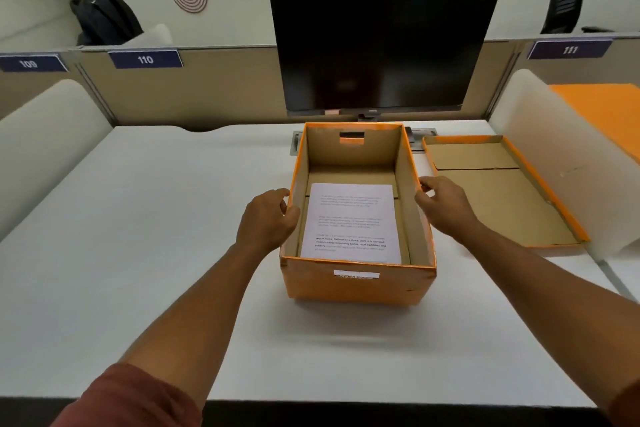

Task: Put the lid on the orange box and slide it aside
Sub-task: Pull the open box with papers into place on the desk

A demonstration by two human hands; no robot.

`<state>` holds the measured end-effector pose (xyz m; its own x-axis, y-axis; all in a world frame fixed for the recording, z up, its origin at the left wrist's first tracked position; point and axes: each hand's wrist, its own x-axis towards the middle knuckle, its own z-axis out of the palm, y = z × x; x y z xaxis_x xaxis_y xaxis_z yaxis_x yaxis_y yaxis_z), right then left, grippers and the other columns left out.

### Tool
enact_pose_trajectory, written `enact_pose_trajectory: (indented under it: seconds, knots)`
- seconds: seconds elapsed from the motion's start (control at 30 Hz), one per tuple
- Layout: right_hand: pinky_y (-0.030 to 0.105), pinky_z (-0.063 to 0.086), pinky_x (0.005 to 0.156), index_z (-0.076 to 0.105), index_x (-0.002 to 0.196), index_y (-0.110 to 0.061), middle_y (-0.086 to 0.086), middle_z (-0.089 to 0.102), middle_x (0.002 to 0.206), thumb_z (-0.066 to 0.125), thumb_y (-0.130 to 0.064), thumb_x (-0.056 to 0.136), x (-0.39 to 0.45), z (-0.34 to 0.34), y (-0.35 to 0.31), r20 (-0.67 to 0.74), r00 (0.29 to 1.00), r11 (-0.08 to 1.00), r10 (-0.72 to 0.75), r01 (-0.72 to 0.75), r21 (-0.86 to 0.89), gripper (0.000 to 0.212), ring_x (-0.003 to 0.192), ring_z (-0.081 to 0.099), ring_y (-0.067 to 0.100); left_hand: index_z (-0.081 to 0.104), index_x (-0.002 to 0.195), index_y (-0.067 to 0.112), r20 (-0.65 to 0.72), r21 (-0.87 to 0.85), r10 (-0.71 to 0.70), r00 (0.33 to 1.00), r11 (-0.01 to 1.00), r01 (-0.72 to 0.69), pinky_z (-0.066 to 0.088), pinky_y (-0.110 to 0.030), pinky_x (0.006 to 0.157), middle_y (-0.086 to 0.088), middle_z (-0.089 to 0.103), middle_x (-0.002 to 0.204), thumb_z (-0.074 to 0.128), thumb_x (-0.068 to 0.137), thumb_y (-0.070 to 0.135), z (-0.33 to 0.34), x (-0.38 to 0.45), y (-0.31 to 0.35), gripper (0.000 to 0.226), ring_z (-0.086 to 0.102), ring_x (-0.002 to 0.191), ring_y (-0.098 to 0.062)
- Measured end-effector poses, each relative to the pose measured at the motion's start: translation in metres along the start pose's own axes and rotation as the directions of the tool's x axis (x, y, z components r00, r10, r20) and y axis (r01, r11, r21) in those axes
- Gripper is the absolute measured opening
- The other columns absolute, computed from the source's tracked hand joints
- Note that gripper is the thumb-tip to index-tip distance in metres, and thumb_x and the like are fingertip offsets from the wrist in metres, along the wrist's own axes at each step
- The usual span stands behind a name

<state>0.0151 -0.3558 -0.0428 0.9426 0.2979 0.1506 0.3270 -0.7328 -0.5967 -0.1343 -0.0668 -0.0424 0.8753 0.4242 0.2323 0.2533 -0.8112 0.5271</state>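
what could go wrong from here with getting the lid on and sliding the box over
The lid lies inside-up to the right of the orange box, so it must be flipped; put on skewed, it may catch a rim corner. The lid also fills the desk space on that side, against the white divider, so sliding right is probably blocked. The left hand and right hand flank the side walls, so fingers could get pinched.

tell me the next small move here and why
Probably let the right hand leave the orange box and reach right for the lid. The box is open with a printed sheet inside, and the lid lies upside down on the desk beside it. The left hand at the box's left wall could steady it.
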Motion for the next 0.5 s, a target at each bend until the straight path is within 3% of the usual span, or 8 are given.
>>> enact_pose_trajectory:
  seconds: [0.1,0.27,0.4,0.5]
  knots:
    - [0.041,0.053,0.080,0.067,0.113,-0.009,0.013,0.064,0.108,0.052,-0.021,0.096,-0.003,-0.004,0.009,0.008,1.000,1.000,-0.017,0.017,0.012,0.026,0.089,0.060,0.026,0.065,0.125,0.011,-0.014,0.051,-0.009,1.000,0.999,0.010,0.054,-0.035,0.077,-0.007,0.074,0.101,0.058,0.092,0.031,0.002,-0.010,0.013,0.039,0.068,0.085,-0.023]
    - [0.042,0.054,0.085,0.064,0.124,-0.010,0.012,0.064,0.113,0.051,-0.025,0.096,-0.008,0.000,0.012,0.040,0.999,0.998,-0.025,0.022,0.066,0.034,0.095,0.062,0.026,0.065,0.099,0.010,0.012,0.229,0.000,1.000,0.973,-0.003,0.059,-0.041,0.064,-0.006,0.066,0.081,0.051,0.090,0.032,0.005,-0.023,0.013,0.028,0.064,0.069,-0.025]
    - [0.041,0.053,0.090,0.060,0.133,-0.009,0.011,0.064,0.121,0.052,-0.027,0.097,-0.005,0.003,0.011,0.074,0.997,0.991,-0.007,-0.003,0.136,0.040,0.102,0.064,0.027,0.067,0.116,0.011,-0.007,0.227,-0.029,1.000,0.974,0.030,0.056,-0.033,0.068,-0.005,0.071,0.089,0.058,0.091,0.033,0.005,-0.027,0.012,0.034,0.067,0.074,-0.023]
    - [0.050,0.056,0.089,0.066,0.121,-0.007,0.011,0.068,0.114,0.050,-0.028,0.097,-0.003,0.000,0.019,0.082,0.996,0.965,0.042,-0.062,0.255,0.035,0.095,0.067,0.027,0.065,0.124,0.016,-0.050,0.279,0.013,0.999,0.960,0.001,0.052,-0.032,0.069,-0.004,0.072,0.104,0.057,0.090,0.042,0.004,-0.025,0.013,0.043,0.069,0.084,-0.024]
